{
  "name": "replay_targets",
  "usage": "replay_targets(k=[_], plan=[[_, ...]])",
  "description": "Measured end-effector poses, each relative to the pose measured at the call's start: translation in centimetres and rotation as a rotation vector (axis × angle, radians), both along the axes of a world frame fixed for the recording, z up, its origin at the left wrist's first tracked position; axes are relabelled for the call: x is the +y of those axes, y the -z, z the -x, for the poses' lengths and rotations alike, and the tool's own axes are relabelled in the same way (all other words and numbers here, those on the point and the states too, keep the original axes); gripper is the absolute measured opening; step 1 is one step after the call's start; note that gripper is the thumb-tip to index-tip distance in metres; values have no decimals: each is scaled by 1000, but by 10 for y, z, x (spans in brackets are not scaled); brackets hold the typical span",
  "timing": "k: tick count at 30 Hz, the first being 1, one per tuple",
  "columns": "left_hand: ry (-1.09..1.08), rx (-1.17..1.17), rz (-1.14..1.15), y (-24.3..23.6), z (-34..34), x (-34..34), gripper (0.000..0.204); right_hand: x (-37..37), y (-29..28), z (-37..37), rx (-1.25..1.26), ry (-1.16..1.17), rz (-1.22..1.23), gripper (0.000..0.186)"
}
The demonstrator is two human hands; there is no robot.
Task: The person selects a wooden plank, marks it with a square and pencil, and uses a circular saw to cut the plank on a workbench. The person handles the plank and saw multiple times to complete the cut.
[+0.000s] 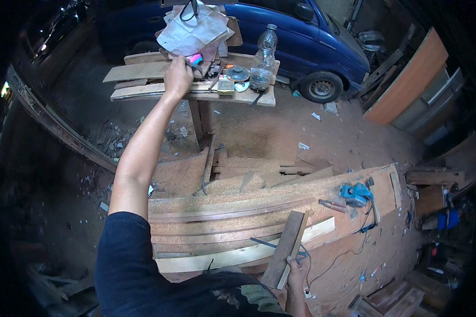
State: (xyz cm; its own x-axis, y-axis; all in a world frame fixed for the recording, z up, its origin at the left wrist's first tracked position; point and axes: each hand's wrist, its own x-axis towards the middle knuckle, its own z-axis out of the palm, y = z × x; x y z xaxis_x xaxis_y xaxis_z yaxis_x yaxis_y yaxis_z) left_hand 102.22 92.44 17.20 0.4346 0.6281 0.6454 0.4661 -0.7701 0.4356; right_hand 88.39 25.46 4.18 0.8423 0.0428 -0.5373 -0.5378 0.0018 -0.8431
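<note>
My left hand (179, 74) reaches to a raised plank shelf (127, 72), fingers curled at a dark item beside a small pink-and-blue object (194, 58); what exactly they hold is unclear. Stacked papers (190, 34) lie just above it. To its right are a round dark lid-like piece (238, 73) and a plastic bottle (264, 55), upright. My right hand (296, 272), low in the view, grips a dark narrow board (281, 248) tilted over the workbench.
The workbench (381, 190) carries long sawdust-covered strips (222, 211), a pale plank (206, 261), a blue power planer (354, 194) and pliers (328, 205). A blue van (333, 50) stands behind the shelf. A leaning panel (407, 71) and scrap wood (433, 177) are at the right.
</note>
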Motion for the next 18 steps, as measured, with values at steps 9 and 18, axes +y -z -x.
replay_targets(k=[9,18], plan=[[268,174,-209,-32,-14,-52,39,5,-4,-1,-71,-1,-9,27],[454,682,-12,-36,-40,-51,77,-17,15,8,-57,-9,58,23]])
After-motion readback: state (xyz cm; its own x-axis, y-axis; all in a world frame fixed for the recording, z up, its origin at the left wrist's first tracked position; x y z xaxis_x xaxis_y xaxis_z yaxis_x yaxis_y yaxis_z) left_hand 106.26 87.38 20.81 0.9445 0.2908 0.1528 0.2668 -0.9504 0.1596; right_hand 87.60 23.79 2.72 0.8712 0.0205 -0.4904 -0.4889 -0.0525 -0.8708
